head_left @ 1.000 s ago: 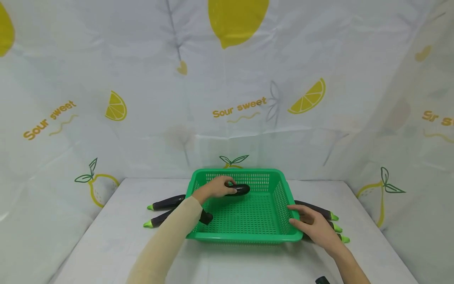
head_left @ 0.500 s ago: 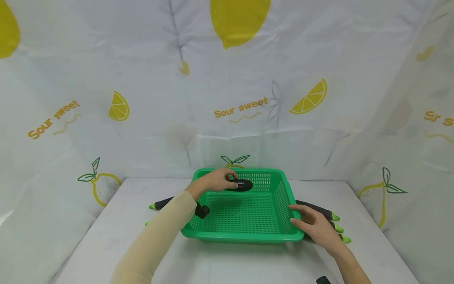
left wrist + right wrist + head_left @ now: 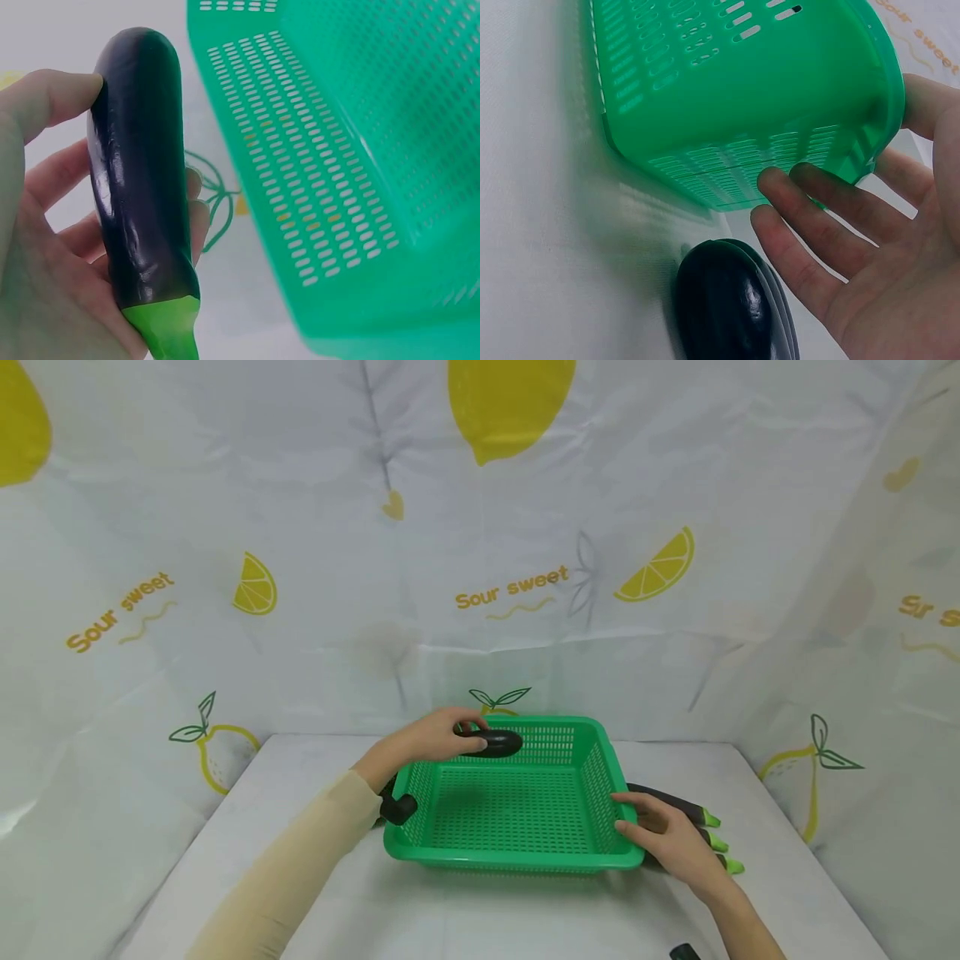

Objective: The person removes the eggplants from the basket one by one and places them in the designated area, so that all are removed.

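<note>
The white table (image 3: 525, 910) carries a green plastic basket (image 3: 517, 858), a shallow square one with many small slots in its walls and floor. On the right side, outside the basket, dark eggplants (image 3: 678, 806) with green stem ends lie together on the table.

The left hand (image 3: 431, 745) is curled around one eggplant (image 3: 495, 742) and holds it above the far left corner of the basket. Its long axis lies nearly left to right; the rounded tip points right over the basket, and the green stem end sits inside the palm. The skin is smooth, glossy and almost black.

The right hand (image 3: 663, 835) is open with relaxed fingers and touches the right wall of the basket near its front corner, holding nothing.
</note>
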Demonstrator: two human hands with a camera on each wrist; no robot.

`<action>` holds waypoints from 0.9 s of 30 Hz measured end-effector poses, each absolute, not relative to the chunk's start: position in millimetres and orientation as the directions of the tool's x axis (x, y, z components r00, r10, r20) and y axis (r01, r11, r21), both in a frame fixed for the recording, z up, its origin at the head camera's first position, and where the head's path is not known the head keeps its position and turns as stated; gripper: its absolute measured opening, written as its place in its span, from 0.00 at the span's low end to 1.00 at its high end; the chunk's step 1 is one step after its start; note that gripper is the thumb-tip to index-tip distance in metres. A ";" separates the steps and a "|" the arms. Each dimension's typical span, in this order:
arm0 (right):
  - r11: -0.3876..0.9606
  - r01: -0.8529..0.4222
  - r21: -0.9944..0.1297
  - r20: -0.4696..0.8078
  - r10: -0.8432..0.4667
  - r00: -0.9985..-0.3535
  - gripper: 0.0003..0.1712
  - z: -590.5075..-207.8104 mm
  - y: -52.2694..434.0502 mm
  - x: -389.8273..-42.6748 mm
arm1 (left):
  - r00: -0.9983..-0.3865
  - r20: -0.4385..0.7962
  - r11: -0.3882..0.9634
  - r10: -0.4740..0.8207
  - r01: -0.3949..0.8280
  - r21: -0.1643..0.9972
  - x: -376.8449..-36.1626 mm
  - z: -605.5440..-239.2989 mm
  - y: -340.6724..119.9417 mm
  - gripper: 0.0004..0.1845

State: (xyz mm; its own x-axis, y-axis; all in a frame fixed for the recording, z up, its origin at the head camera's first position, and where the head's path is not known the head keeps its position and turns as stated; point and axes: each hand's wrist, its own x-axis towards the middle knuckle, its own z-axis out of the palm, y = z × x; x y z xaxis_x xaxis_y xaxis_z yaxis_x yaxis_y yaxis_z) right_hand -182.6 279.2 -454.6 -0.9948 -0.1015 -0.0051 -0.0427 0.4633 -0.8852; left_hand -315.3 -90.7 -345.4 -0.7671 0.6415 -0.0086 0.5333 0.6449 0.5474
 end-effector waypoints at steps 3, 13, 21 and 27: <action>0.467 -0.046 -0.883 -0.002 -0.102 -0.995 0.32 -454.7 278.8 -182.3 | -0.769 0.014 0.639 0.639 0.541 0.547 -309.4 -341.0 -100.4 0.19; 0.478 -0.058 -0.877 0.014 -0.095 -0.995 0.31 -455.2 278.2 -182.7 | -0.798 0.119 0.625 0.591 0.546 0.558 -286.5 -329.3 -136.1 0.18; 0.476 -0.059 -0.877 0.017 -0.093 -0.996 0.31 -455.6 278.4 -182.0 | -0.811 0.168 0.613 0.561 0.543 0.573 -275.5 -330.8 -159.3 0.18; 0.482 -0.061 -0.874 0.021 -0.089 -0.996 0.31 -455.5 278.2 -183.3 | -0.828 0.209 0.613 0.520 0.532 0.584 -268.8 -336.1 -179.1 0.19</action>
State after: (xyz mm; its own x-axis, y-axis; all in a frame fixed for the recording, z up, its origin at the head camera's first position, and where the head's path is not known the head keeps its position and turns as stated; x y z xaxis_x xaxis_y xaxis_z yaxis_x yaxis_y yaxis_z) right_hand -183.3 278.2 -455.5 -0.9958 -0.0886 0.0211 -0.0615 0.4824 -0.8738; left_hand -268.8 -179.1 -336.1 -0.8281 0.5202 0.2089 0.5322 0.6127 0.5842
